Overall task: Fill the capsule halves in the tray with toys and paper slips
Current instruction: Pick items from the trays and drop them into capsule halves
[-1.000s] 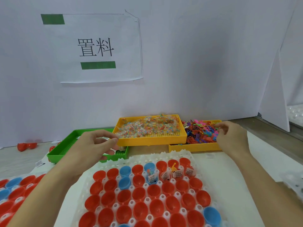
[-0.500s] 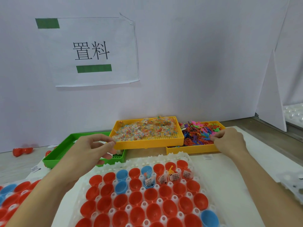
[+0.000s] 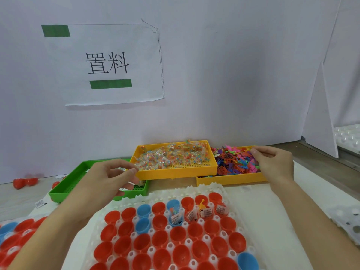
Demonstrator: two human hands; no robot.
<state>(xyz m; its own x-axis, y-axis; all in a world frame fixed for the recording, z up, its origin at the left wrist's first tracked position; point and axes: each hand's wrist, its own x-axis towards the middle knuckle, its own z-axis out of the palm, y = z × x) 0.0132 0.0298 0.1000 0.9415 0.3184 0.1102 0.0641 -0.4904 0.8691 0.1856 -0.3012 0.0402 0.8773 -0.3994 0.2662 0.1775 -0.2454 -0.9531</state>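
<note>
**Both hands at the supply bins, capsule tray waiting below**

The tray (image 3: 196, 189) sits nearest the person so both hands can drop into it; only a few back-row halves (image 3: 202, 212) hold toys and slips. Three bins (image 3: 175, 172) line the wall within reach. The left hand (image 3: 105, 178) pinches what looks like a clear packet over the green bin. The right hand (image 3: 274, 164) has its fingertips closed among the toys (image 3: 235, 162), probably pinching one.

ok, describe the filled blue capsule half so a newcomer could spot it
Start at the white tray nearest the person and look along its second row from the back. Among the four filled halves there, it is the leftmost, holding a paper slip, and the only blue one; the rest are red.
</note>
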